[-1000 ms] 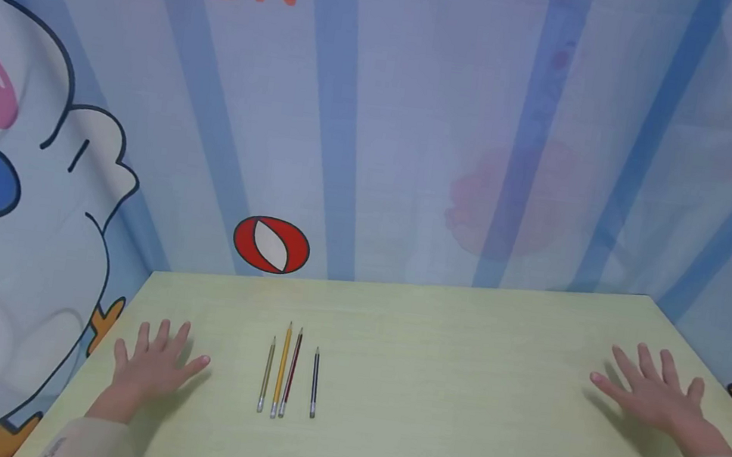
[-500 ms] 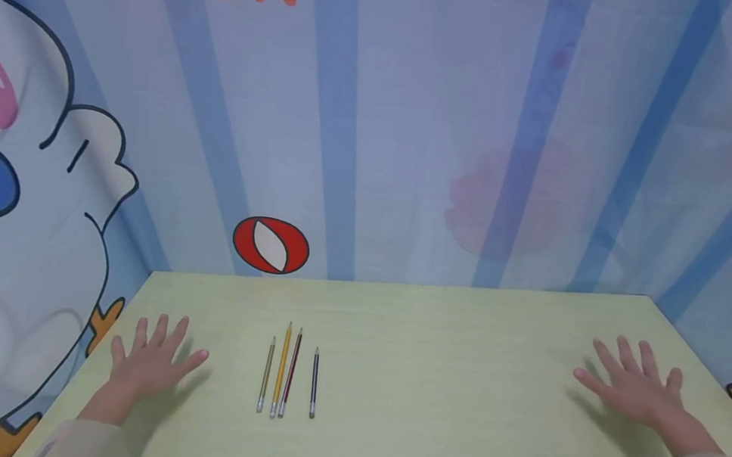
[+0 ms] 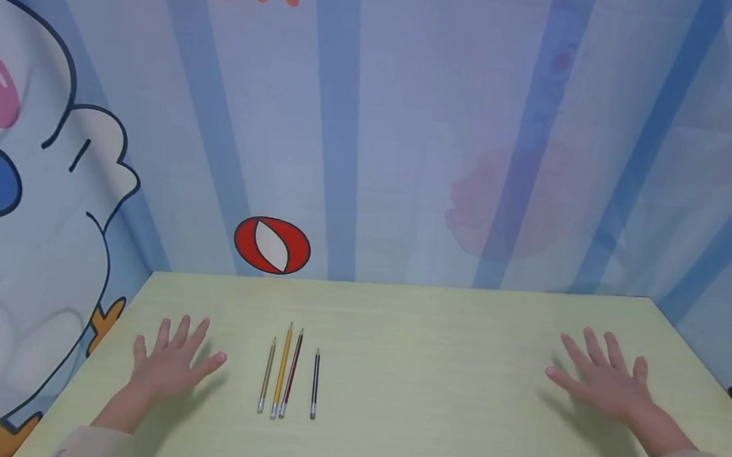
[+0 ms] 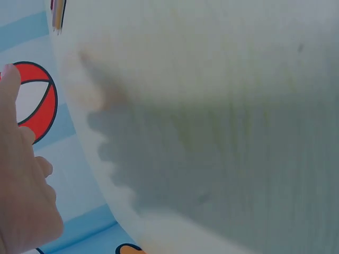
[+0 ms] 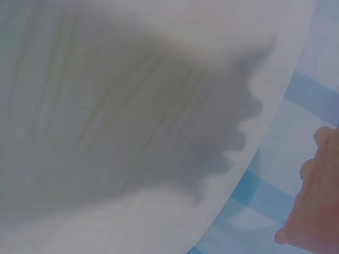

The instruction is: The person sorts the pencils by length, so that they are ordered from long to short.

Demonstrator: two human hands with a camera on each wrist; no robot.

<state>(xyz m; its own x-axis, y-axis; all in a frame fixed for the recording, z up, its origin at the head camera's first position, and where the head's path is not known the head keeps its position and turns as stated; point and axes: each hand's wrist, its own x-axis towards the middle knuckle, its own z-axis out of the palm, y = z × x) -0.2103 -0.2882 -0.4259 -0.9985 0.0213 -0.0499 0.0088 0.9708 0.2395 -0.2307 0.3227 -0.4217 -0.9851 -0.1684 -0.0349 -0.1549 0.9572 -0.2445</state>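
Note:
Several pencils lie on the pale table, left of its middle, with their eraser ends toward me. From left to right they are a short tan pencil, a longer yellow pencil, a dark red pencil and a dark blue pencil set a little apart. My left hand hovers above the table to the left of them, fingers spread, touching nothing. Far to the right, my right hand is also held over the table with spread fingers and nothing in it. Both hands cast shadows on the tabletop.
The pale wooden table ends at a blue striped curtain behind it. Printed duck figures flank it, and a red-and-white ball is printed on the curtain near the back edge.
My right hand has moved left over the table, toward the middle. My left hand has shifted slightly to the right, closer to the pencils. The pencils have stayed in place.

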